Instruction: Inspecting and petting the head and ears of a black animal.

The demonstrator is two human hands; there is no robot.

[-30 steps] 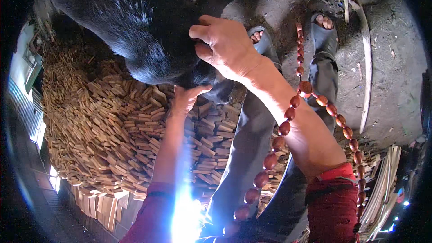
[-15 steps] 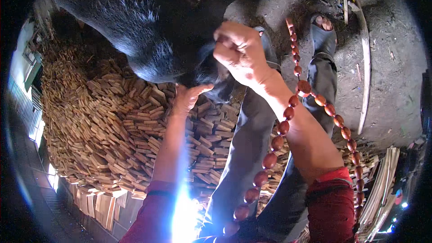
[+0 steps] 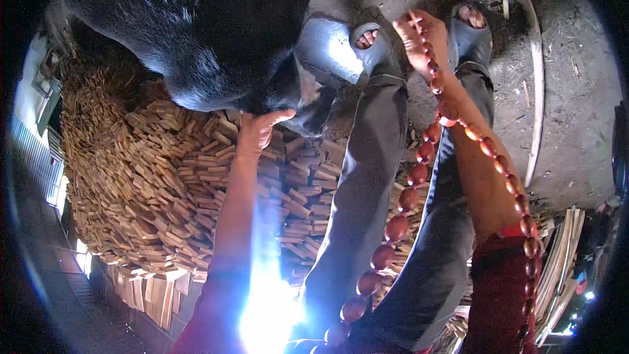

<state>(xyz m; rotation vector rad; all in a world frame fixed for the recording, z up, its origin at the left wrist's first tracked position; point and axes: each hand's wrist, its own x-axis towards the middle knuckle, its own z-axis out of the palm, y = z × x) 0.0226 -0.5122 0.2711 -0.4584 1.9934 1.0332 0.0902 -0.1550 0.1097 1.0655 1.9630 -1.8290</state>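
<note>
Our left hand (image 3: pixel 259 130), fingers spread, touches the black animal (image 3: pixel 196 39) at upper left; our right hand (image 3: pixel 419 36), loosely open, holds nothing above the bead string (image 3: pixel 419 170).

Left hand (image 3: pixel 259 130) open, right hand (image 3: pixel 419 36) outstretched

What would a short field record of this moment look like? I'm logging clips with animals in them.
setting: dirt floor beside a heap of small cut wood pieces
animal: black-furred animal, head down over the heap
left hand: open, touching the animal under its head
right hand: held over the shod feet, apart from the animal; fingers' hold cannot be told
worn: string of brown beads hanging across the trousers
footwear: open-toed grey shoes
</note>
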